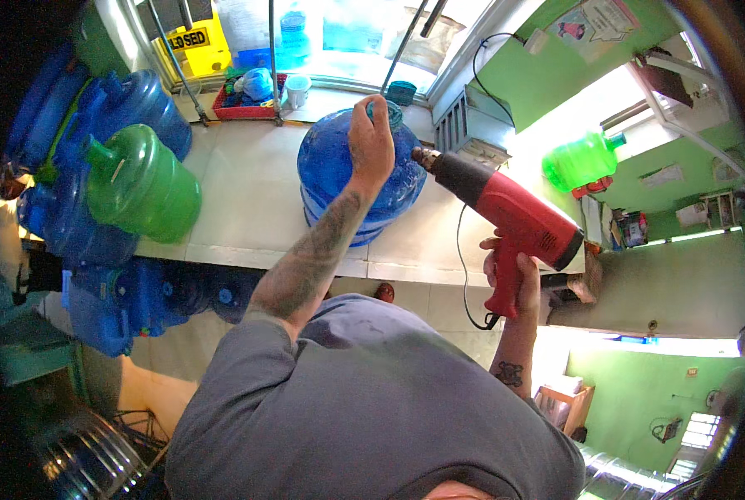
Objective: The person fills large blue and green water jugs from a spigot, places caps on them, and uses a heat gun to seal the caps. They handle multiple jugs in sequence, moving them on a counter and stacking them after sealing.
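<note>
A big blue water jug [322, 162] stands upright on the tiled counter before me. Over its top reaches my left hand [371, 140], its fingers curled at the capped neck [390, 114]. A red and black heat gun [516, 206] fills my right hand [522, 275], gripped by the handle. Its metal nozzle [425, 157] points at the jug's upper right side, close to the shoulder below the neck. Whether the nozzle touches the jug I cannot tell. The gun's black cord [462, 250] hangs from the handle's base and loops up towards the counter.
On the counter's left a green jug [150, 181] leans among several blue jugs [141, 106]. A red basket [247, 112] and a white cup [298, 90] sit by the window. Right of the jug stands a grey metal box [472, 128]; another green jug [579, 161] is farther right.
</note>
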Demonstrator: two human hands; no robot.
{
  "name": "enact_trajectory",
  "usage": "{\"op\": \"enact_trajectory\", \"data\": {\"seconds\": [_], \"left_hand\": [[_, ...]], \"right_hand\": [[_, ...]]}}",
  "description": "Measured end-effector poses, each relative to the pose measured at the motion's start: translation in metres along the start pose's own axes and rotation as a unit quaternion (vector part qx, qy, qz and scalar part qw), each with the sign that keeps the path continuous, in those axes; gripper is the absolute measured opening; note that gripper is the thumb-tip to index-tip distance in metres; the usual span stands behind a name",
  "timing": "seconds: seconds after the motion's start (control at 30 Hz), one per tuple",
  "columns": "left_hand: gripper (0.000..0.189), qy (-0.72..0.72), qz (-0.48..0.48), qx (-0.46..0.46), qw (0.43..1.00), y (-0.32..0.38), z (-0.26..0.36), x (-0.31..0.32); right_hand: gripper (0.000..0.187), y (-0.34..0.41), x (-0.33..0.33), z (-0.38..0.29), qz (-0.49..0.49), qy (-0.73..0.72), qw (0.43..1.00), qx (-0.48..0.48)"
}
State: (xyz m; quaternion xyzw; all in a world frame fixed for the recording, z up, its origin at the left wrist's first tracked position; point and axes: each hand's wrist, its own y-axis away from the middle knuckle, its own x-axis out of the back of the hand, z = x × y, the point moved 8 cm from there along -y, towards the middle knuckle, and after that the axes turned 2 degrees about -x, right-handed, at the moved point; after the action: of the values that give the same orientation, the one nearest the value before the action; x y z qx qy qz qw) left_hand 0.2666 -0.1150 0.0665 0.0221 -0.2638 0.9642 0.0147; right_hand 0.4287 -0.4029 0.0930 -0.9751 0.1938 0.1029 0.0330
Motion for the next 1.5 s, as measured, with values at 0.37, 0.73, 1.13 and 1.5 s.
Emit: {"op": "enact_trajectory", "data": {"seconds": [0.37,0.73,1.13,1.5], "left_hand": [[0.048,-0.023,0.078,0.046,0.996,0.013,0.015,0.008],[0.043,0.055,0.054,-0.003,0.997,-0.031,-0.009,0.035],[0.062,0.336,-0.289,0.193,0.875,-0.036,-0.041,-0.025],[0.045,0.194,0.085,0.068,0.975,-0.012,-0.01,0.024]], "right_hand": [[0.065,0.0,0.017,0.008,0.015,-0.008,1.0,-0.011],[0.062,-0.038,0.006,-0.001,-0.026,-0.053,0.998,-0.032],[0.061,-0.026,0.026,-0.012,-0.023,-0.059,0.997,-0.038],[0.07,-0.085,0.029,-0.013,-0.076,-0.092,0.993,-0.021]]}}
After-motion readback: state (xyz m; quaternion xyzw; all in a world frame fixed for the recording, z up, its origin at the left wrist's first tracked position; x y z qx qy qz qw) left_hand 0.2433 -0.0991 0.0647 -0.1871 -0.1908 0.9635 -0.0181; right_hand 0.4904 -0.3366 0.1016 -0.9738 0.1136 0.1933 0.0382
